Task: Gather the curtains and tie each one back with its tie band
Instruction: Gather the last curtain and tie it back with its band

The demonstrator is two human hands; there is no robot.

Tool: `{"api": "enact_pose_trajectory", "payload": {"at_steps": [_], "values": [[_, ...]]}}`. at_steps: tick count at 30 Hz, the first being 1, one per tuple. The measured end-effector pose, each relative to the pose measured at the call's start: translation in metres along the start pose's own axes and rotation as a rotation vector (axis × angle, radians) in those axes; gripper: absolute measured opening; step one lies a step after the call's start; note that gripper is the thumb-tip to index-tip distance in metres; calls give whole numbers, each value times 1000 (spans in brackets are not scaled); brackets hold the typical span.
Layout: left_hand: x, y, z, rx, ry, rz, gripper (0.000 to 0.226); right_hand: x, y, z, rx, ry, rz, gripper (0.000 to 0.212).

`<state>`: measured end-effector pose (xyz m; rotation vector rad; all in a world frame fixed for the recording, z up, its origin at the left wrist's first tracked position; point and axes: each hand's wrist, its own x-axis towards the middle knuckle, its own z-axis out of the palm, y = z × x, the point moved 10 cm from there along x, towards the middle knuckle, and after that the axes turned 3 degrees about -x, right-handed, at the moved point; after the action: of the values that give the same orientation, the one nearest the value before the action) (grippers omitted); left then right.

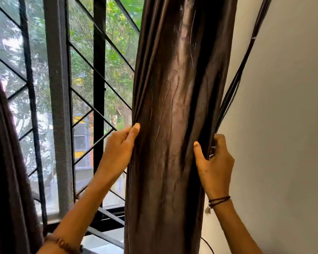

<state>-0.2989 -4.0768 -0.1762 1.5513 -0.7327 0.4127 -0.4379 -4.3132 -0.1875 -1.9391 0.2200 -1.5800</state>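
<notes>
A dark brown satin curtain (173, 110) hangs bunched into a thick column at the window's right side. My left hand (120, 146) holds its left edge, thumb on the front and fingers tucked behind the folds. At the right edge my right hand (214, 164) grips the fabric, thumb in front, fingers curled behind beside a small metal hook. A second dark curtain (6, 162) hangs at the far left. No tie band can be made out.
Behind the curtain is a window with a black metal grille (99, 79) and mesh screen. Thin black cables (246, 57) run diagonally down the grey wall (283, 125) to the right hand. Green trees show outside.
</notes>
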Motion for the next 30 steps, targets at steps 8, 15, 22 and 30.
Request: {"api": "enact_pose_trajectory", "payload": {"at_steps": [8, 15, 22, 30], "values": [[-31, 43, 33, 1, 15, 106, 43, -43, -65, 42, -172, -84, -303, 42], [-38, 49, 45, -37, -64, 81, 41, -49, -74, 64, -210, -189, -301, 45], [-40, 58, 48, -30, -46, 138, 25, -56, -76, 67, -190, -260, -298, 59], [-37, 51, 35, 35, 66, 137, 30, -47, -59, 79, 526, -507, 64, 41]]}}
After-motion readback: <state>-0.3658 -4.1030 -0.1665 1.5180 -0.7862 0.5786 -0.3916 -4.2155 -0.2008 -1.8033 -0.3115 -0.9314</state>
